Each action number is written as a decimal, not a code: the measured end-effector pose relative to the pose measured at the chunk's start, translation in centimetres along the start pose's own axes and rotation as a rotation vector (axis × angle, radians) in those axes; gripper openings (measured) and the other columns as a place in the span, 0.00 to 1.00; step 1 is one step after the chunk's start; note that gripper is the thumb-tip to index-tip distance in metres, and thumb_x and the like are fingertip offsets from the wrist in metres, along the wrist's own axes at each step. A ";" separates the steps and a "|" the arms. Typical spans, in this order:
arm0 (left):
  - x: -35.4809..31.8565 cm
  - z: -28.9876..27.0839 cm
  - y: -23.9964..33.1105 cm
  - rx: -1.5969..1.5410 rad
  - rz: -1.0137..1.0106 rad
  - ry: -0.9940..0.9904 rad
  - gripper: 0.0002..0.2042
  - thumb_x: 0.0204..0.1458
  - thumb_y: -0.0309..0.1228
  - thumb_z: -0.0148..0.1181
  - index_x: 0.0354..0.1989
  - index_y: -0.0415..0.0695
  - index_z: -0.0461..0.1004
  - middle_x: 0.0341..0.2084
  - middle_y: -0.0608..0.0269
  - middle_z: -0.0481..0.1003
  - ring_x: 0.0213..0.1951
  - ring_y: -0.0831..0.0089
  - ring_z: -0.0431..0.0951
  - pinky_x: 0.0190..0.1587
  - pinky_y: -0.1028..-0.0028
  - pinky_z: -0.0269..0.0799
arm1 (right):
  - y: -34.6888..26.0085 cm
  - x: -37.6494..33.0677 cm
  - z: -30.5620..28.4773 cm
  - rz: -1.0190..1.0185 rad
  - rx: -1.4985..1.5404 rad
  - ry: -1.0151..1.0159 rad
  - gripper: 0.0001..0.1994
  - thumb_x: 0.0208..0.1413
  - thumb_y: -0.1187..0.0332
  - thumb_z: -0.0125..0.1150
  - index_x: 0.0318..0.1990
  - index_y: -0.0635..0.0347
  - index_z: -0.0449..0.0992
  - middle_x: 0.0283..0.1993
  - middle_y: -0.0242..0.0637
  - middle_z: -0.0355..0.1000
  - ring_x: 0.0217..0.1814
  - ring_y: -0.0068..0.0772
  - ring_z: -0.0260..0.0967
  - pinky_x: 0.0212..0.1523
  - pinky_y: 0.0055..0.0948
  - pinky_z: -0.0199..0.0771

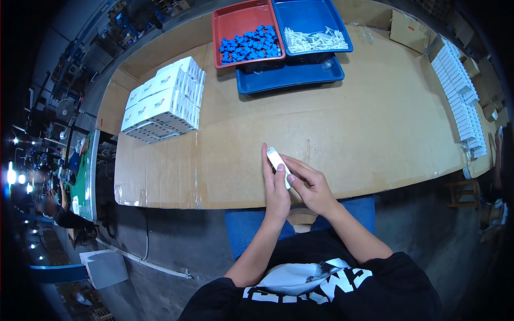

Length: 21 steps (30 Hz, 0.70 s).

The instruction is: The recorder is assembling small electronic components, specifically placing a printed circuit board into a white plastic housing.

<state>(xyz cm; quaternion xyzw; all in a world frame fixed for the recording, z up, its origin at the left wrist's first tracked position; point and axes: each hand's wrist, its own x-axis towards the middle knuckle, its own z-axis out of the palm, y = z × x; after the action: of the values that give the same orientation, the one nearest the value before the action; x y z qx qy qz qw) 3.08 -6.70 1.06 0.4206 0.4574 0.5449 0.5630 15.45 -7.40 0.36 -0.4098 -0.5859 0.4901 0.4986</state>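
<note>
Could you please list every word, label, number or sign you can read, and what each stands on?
Black shirt: large white lettering; I won't copy its wording.
Stacked white boxes: dark print and red marks, too small to read reliably.
Cardboard panel, upper right: a red mark, too small to read.
Held white piece: no legible print.

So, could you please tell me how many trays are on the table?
3: a red tray with blue pieces, a blue tray at its right with white pieces, and another blue tray in front of both. Others may be hidden.
</note>
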 end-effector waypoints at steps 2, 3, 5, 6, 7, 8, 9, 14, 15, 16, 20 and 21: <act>-0.3 0.4 0.0 0.038 0.008 0.018 0.32 0.73 0.45 0.40 0.80 0.44 0.45 0.69 0.51 0.59 0.69 0.63 0.61 0.71 0.66 0.55 | -0.3 -0.2 0.8 0.075 0.073 0.057 0.22 0.67 0.71 0.60 0.67 0.66 0.73 0.71 0.51 0.69 0.74 0.46 0.66 0.72 0.37 0.65; -0.2 0.5 0.0 0.037 0.011 0.019 0.32 0.73 0.45 0.40 0.80 0.44 0.45 0.69 0.51 0.59 0.69 0.63 0.61 0.71 0.66 0.55 | 0.0 -0.2 1.0 0.033 0.033 0.060 0.22 0.67 0.71 0.60 0.67 0.66 0.72 0.71 0.51 0.69 0.74 0.45 0.67 0.71 0.36 0.66; -0.1 0.7 0.1 0.096 0.087 0.060 0.32 0.74 0.47 0.41 0.80 0.44 0.44 0.65 0.52 0.62 0.66 0.65 0.63 0.70 0.66 0.56 | 0.0 -0.4 1.1 0.009 -0.004 0.057 0.22 0.68 0.71 0.60 0.68 0.65 0.72 0.71 0.52 0.69 0.73 0.45 0.67 0.71 0.35 0.67; -0.1 0.6 0.1 0.096 0.089 0.060 0.32 0.74 0.47 0.41 0.80 0.44 0.44 0.65 0.52 0.62 0.66 0.65 0.63 0.70 0.66 0.56 | 0.0 -0.4 1.1 -0.012 -0.040 0.057 0.22 0.68 0.71 0.59 0.68 0.65 0.71 0.71 0.53 0.68 0.73 0.45 0.68 0.70 0.35 0.68; -0.2 0.4 0.2 0.065 0.089 0.033 0.33 0.74 0.48 0.41 0.80 0.44 0.44 0.63 0.54 0.63 0.64 0.67 0.64 0.69 0.67 0.57 | -0.1 -0.4 1.0 -0.014 -0.040 0.056 0.22 0.68 0.71 0.59 0.68 0.65 0.71 0.71 0.53 0.68 0.73 0.45 0.68 0.70 0.35 0.68; -0.2 0.3 0.2 0.035 0.090 0.005 0.33 0.74 0.49 0.41 0.79 0.44 0.44 0.61 0.55 0.65 0.62 0.68 0.65 0.68 0.68 0.57 | -0.1 -0.4 1.0 -0.064 -0.089 0.047 0.22 0.68 0.71 0.58 0.68 0.65 0.71 0.71 0.53 0.68 0.73 0.46 0.68 0.70 0.36 0.68; -0.2 0.4 0.3 0.035 0.090 0.006 0.33 0.74 0.49 0.41 0.79 0.44 0.44 0.61 0.55 0.65 0.62 0.68 0.65 0.68 0.68 0.57 | -0.2 -0.5 1.0 -0.114 -0.138 0.039 0.22 0.69 0.71 0.57 0.69 0.65 0.70 0.71 0.54 0.68 0.74 0.47 0.67 0.70 0.36 0.69; -0.1 -0.7 -1.1 0.008 0.150 -0.037 0.32 0.74 0.45 0.41 0.79 0.42 0.46 0.70 0.49 0.57 0.70 0.63 0.60 0.72 0.63 0.53 | -0.2 -0.4 1.1 -0.208 -0.212 0.041 0.22 0.70 0.71 0.55 0.69 0.67 0.70 0.71 0.56 0.68 0.72 0.50 0.68 0.68 0.37 0.71; -0.1 -0.7 -1.1 0.008 0.151 -0.037 0.32 0.74 0.45 0.41 0.79 0.42 0.46 0.70 0.49 0.57 0.70 0.63 0.60 0.72 0.63 0.53 | -0.2 -0.4 1.0 -0.228 -0.233 0.040 0.22 0.70 0.71 0.55 0.69 0.68 0.70 0.70 0.56 0.68 0.72 0.50 0.69 0.67 0.37 0.72; -0.2 -0.7 -1.1 0.006 0.155 -0.034 0.32 0.73 0.46 0.42 0.79 0.41 0.46 0.69 0.49 0.57 0.69 0.63 0.60 0.72 0.63 0.53 | -0.2 -0.4 1.1 -0.229 -0.232 0.039 0.22 0.70 0.71 0.55 0.69 0.68 0.70 0.70 0.56 0.68 0.72 0.50 0.69 0.67 0.37 0.72; -0.4 0.3 -0.1 0.011 0.187 -0.019 0.36 0.72 0.54 0.42 0.78 0.40 0.46 0.58 0.55 0.65 0.60 0.69 0.65 0.68 0.68 0.57 | -0.2 -0.5 1.1 -0.299 -0.288 0.063 0.22 0.70 0.71 0.54 0.68 0.71 0.69 0.70 0.58 0.68 0.69 0.53 0.71 0.64 0.37 0.76; -0.4 0.1 -0.3 0.012 0.189 -0.018 0.36 0.72 0.54 0.42 0.78 0.40 0.46 0.58 0.55 0.65 0.60 0.69 0.65 0.68 0.68 0.57 | -0.2 -0.5 1.1 -0.318 -0.300 0.064 0.22 0.70 0.72 0.54 0.68 0.71 0.69 0.69 0.59 0.69 0.68 0.53 0.72 0.62 0.37 0.77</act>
<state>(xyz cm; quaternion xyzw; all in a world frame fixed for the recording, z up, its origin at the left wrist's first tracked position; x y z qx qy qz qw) 3.28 -7.15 0.81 0.4701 0.4139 0.5890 0.5107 14.44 -8.08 0.45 -0.3971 -0.6936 0.2993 0.5213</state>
